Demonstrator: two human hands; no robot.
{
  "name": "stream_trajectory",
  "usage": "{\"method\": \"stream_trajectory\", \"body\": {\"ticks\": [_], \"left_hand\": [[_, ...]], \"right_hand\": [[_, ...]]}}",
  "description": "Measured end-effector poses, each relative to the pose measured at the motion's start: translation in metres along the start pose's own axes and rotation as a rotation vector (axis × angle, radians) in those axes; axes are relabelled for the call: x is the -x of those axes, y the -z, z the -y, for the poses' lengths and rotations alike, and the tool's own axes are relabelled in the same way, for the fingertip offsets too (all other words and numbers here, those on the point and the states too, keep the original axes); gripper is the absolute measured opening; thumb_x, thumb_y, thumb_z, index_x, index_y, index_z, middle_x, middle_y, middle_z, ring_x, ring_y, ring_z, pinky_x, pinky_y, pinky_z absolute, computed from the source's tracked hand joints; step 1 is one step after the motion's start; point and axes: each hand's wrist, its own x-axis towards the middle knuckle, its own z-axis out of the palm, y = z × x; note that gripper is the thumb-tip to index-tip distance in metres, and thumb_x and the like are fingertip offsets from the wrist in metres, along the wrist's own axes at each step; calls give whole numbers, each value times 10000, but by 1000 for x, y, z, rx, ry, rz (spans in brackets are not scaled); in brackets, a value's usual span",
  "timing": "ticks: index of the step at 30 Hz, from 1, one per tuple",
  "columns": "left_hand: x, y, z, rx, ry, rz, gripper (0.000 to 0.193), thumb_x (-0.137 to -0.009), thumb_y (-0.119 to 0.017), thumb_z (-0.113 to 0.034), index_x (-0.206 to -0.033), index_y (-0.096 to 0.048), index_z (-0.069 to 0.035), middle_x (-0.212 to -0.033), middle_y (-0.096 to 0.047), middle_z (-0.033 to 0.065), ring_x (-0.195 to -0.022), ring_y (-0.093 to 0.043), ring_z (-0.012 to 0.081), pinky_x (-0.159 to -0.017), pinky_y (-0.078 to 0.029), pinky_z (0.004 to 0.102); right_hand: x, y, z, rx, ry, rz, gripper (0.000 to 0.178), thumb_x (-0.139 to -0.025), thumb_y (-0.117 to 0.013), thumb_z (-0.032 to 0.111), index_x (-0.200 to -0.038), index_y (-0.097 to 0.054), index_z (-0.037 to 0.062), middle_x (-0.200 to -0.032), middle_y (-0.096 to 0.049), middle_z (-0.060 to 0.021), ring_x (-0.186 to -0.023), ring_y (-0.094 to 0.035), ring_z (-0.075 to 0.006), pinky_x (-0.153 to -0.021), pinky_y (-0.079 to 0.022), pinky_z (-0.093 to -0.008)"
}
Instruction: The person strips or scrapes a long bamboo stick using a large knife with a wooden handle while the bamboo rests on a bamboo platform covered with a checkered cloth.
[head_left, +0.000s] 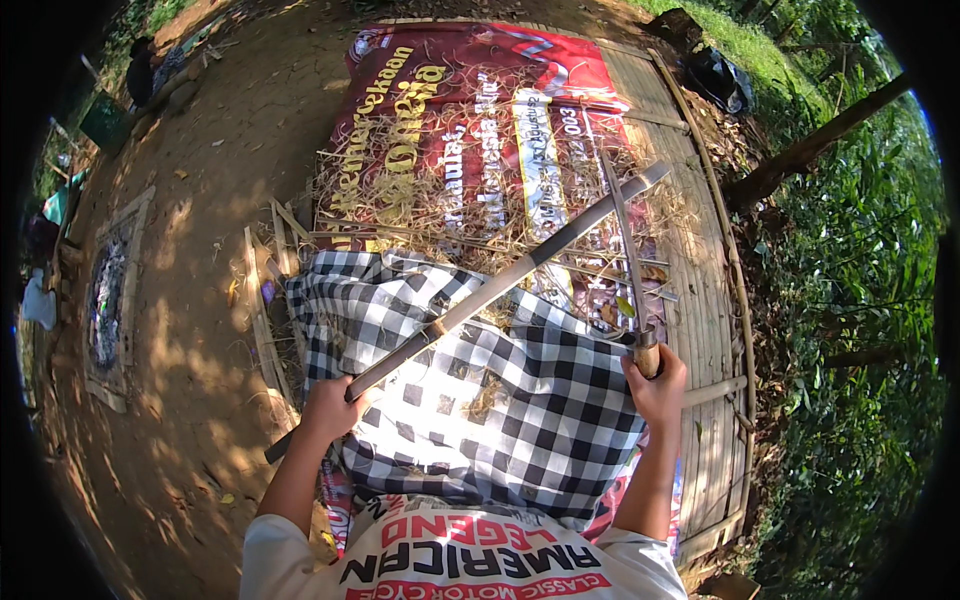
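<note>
My left hand (332, 408) is closed round the lower part of a long split bamboo strip (515, 272), which slants up and away to the right. The strip is dark at its ends and paler in the middle. In my right hand (660, 388) is the wooden handle of a machete (627, 240), its long narrow blade pointing away from me. Near its far end, the bamboo crosses the blade in the picture; whether they touch I cannot tell. A black-and-white checkered cloth (450, 400) covers my lap, with a few shavings on it.
Under the work lies a red printed banner (400, 120), strewn with curly bamboo shavings (420, 190), on a slatted bamboo platform (700, 250). Loose strips (262, 310) lie at its left edge. A framed patch (110, 290) is on the dirt ground; a wooden post (815, 140) leans at right.
</note>
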Motion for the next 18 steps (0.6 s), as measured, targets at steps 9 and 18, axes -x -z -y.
{"method": "stream_trajectory", "body": {"ticks": [9,18], "left_hand": [[-11,28,-8,41,133,339,362,-921,-581,-306,-809,-609,37,-624,-540,183,-603,-527,296,-603,-431,432],[-21,23,12,184,122,446,541,-996,-435,-443,-782,-545,42,-620,-478,125,-619,-451,238,-629,-407,399]], "right_hand": [[28,-51,53,103,94,473,538,-788,-738,515,-895,-640,-3,-628,-618,-194,-635,-642,-395,-577,-495,-419],[29,-102,54,357,420,512,612,-854,-572,646,-857,-615,35,-550,-586,-155,-536,-616,-362,-482,-485,-432]]}}
